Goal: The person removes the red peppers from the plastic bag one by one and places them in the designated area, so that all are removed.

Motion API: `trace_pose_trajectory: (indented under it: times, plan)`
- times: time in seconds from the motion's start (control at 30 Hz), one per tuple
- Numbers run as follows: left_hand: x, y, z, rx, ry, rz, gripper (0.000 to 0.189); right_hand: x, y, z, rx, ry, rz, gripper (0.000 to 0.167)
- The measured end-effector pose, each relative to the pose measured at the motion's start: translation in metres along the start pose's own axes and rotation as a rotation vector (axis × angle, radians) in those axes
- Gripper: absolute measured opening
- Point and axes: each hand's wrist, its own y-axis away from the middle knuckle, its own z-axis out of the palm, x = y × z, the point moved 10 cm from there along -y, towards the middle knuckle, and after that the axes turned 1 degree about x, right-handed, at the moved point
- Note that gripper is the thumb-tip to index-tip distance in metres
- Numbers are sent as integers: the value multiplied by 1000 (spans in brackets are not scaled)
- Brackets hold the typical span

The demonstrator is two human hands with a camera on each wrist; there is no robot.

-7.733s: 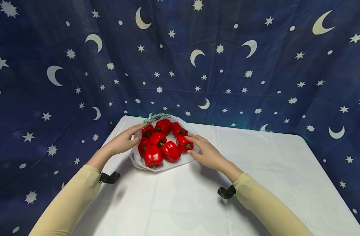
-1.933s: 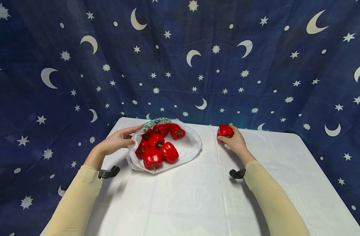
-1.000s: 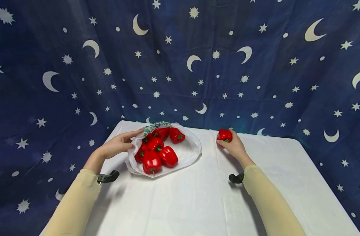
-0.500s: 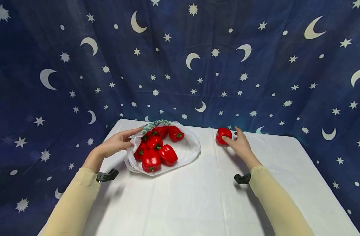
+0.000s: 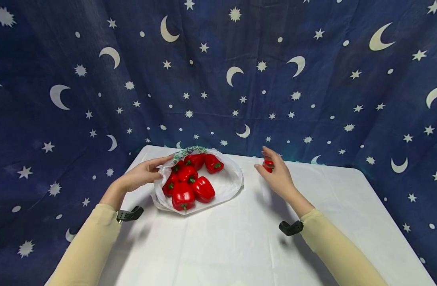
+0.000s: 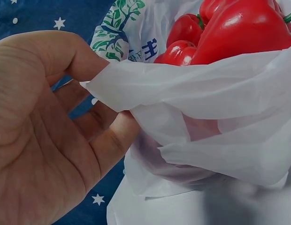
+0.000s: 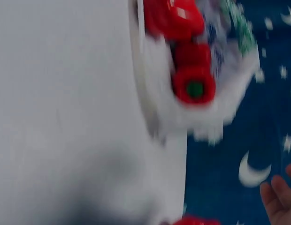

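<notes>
A white plastic bag (image 5: 230,190) with a green leafy print lies with its mouth wide, several red bell peppers (image 5: 187,173) inside it. At the bag's left rim my left hand (image 5: 137,178) pinches the thin plastic between thumb and fingers; the left wrist view shows the held edge (image 6: 105,89) close up. My right hand (image 5: 280,177) is raised, fingers apart and holding nothing. Behind it, one red bell pepper (image 5: 268,166) sits on the table right of the bag, mostly hidden by the fingers.
A white-covered table (image 5: 225,246) carries everything. A dark blue cloth (image 5: 211,59) with moons and stars hangs behind the table and along its left side. Black straps with cameras (image 5: 291,228) sit on both wrists.
My right hand carried one bell pepper out of the bag to the table on the right, released it and has now moved slightly left. My left hand keeps hold of the bag's rim.
</notes>
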Motion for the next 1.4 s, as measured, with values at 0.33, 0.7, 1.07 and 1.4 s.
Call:
trace_pose_trajectory:
  times: [0.33, 0.7, 1.07, 1.4]
  plan:
    - [-2, 1, -1, -3, 17, 18, 68, -64, 19, 97, -356, -146, -135, 75]
    - [0, 1, 0, -4, 9, -1, 68, -72, 23, 158, -513, -133, -86, 81]
    - [2, 0, 0, -12, 14, 6, 67, -65, 15, 184, -569, -154, -24, 89]
    - [-2, -1, -1, -6, 9, -8, 67, -67, 10, 198, -608, -59, -12, 88]
